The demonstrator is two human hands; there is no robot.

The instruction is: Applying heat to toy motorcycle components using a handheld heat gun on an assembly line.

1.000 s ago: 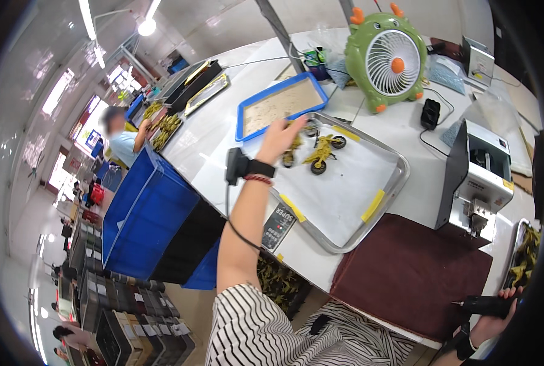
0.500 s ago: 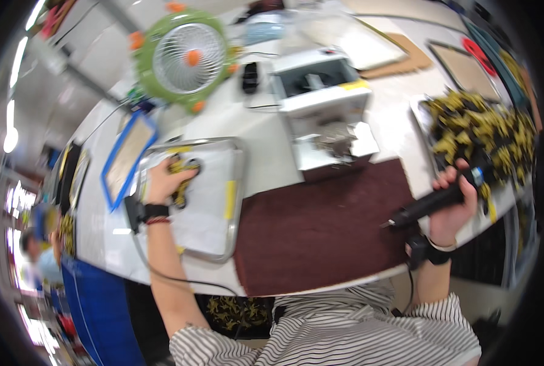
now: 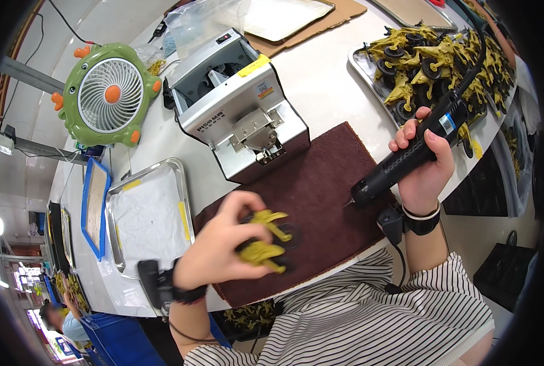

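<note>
The white desk [image 3: 339, 91] fills most of the view, and a dark brown mat [image 3: 327, 201] lies on its near edge, in front of the person's striped shirt. At 12 o'clock from the mat stands a grey metal screw feeder [image 3: 238, 104], its front touching the mat's far edge. At 10 o'clock from the feeder sits a green desk fan [image 3: 108, 94] with orange knobs. At 9 o'clock from the mat lies an empty-looking silver tray [image 3: 150, 219] lined with white paper, and just beyond it at 9 o'clock a blue-rimmed tray [image 3: 95, 204]. At 2 o'clock from the mat a second silver tray [image 3: 369, 67] holds a heap of yellow toy motorcycles [image 3: 443, 55].

The left hand [image 3: 217, 250] hovers over the near part of the mat, its grip closed around a yellow toy motorcycle [image 3: 263, 241] with black wheels — the toy sits low over the mat at about 7 o'clock from the mat's middle, slightly blurred. The right hand [image 3: 427, 165] is at 3 o'clock from the mat, its grip wrapped tight on a black electric screwdriver [image 3: 406, 155], whose bit tip points down toward the mat's right edge — well apart from the toy. Both wrists wear black bands.
</note>
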